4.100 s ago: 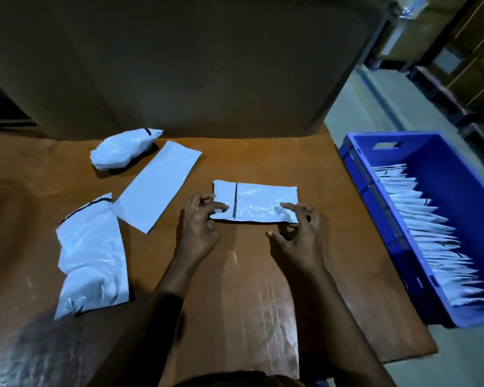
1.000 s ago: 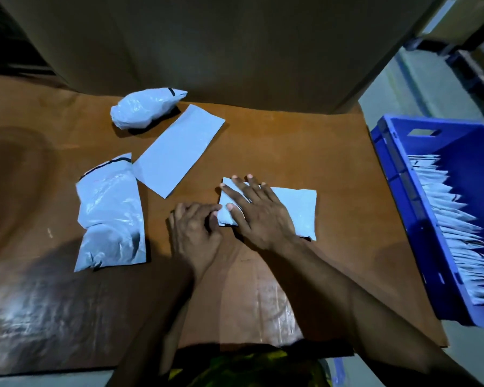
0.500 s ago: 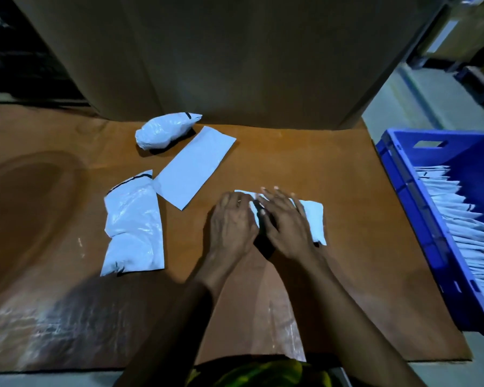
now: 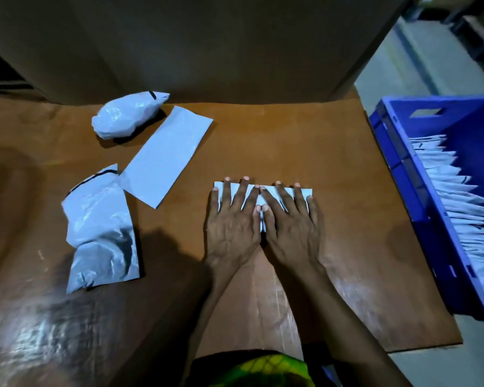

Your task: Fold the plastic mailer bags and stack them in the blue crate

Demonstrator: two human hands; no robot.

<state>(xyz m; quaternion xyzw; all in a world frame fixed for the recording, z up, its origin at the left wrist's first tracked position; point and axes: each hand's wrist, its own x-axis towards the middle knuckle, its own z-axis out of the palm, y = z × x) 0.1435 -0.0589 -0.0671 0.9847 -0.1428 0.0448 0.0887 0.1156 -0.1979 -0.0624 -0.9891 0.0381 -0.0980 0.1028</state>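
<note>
Left hand (image 4: 232, 227) and right hand (image 4: 291, 227) now spread flat, creasing the mailer (image 4: 290, 194); next I'd lift it into the crate (image 4: 389, 152).

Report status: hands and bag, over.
Left hand and right hand flat, pressing the folded mailer bag on the table. Blue crate part filled, to the right. Nothing between.

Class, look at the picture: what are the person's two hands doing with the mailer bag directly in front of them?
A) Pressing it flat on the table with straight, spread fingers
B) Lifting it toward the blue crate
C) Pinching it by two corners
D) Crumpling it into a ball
A: the left hand and the right hand lie palm-down, side by side, fingers straight and spread, on the folded mailer bag, which lies flat on the table.
</note>
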